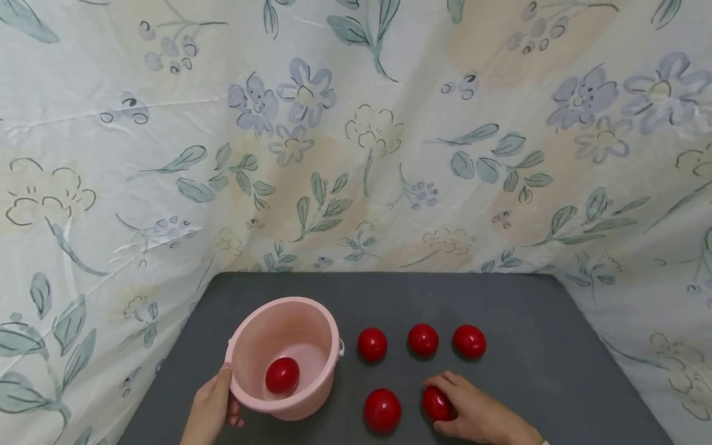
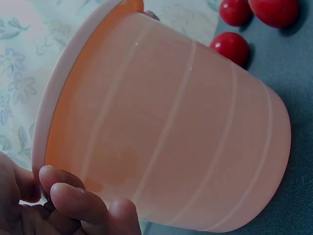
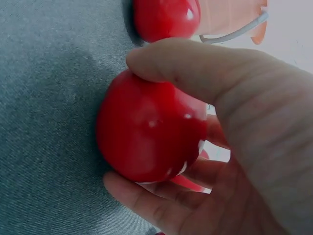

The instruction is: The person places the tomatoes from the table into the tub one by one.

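A pink plastic bucket (image 1: 311,398) stands at the left of the dark table, its mouth tilted toward me. Inside it lies one glossy red round thing (image 1: 282,375), smooth like a tomato or ball; its exact kind is unclear. My left hand (image 1: 214,402) pinches the bucket's rim at its left side, thumb and curled fingers at the edge (image 2: 83,200). At the front right, my right hand (image 1: 473,408) grips another red round thing (image 1: 437,404), thumb on one side and fingers around the other (image 3: 151,127). It appears to touch the tabletop.
One red round thing (image 1: 382,410) sits between the bucket and my right hand. Behind are three more in a row: left (image 1: 372,345), middle (image 1: 423,340) and right (image 1: 470,342). Floral cloth (image 1: 389,154) encloses the dark tabletop (image 1: 534,346) at the back and sides.
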A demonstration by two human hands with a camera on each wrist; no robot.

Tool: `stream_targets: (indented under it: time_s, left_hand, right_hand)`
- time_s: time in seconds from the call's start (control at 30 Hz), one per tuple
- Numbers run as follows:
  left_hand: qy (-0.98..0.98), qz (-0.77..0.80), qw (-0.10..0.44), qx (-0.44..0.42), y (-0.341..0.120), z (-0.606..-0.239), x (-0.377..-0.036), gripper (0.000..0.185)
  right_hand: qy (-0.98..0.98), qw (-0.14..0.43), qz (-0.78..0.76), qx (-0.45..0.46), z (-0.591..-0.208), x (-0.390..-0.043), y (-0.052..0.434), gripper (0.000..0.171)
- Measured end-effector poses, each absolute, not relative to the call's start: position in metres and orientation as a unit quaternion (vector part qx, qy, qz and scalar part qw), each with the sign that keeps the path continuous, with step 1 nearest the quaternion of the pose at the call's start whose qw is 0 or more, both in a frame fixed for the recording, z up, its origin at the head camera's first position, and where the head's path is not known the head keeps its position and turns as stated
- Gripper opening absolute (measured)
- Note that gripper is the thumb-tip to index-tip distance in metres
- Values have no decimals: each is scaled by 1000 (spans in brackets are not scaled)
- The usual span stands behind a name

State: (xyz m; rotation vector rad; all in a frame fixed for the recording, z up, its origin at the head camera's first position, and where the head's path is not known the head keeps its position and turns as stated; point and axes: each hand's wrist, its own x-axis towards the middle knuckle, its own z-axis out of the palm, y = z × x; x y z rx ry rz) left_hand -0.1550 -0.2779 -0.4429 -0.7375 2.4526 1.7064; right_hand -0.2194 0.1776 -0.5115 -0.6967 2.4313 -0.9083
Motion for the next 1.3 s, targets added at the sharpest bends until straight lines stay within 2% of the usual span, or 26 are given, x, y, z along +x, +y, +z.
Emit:
stream_targets:
  time_s: [0.17, 0.3, 0.53, 0.97, 1.17, 1.3]
  left_hand:
    - [793, 561, 27, -236, -277, -444, -155, 59]
    - [791, 563, 25, -240, -275, -443, -156, 60]
    - [796, 555, 28, -238, -277, -444, -155, 59]
    - [800, 556, 24, -224, -279, -443, -154, 61]
    - [790, 571, 13, -221, -276, -442, -154, 61]
    - [794, 570, 7, -211, -277, -444, -153, 58]
  right_hand:
    - [877, 205, -334, -278, -504, -226, 179, 58]
    - [883, 189, -326, -281, -483, -236, 177, 62]
    - [897, 153, -305, -280, -427, -262, 175, 73]
    - [910, 87, -281, -293, -320, -306, 180, 67]
    - [911, 73, -285, -290, -302, -314, 172, 77]
    - [905, 65, -280, -314, -300, -322, 152, 76]
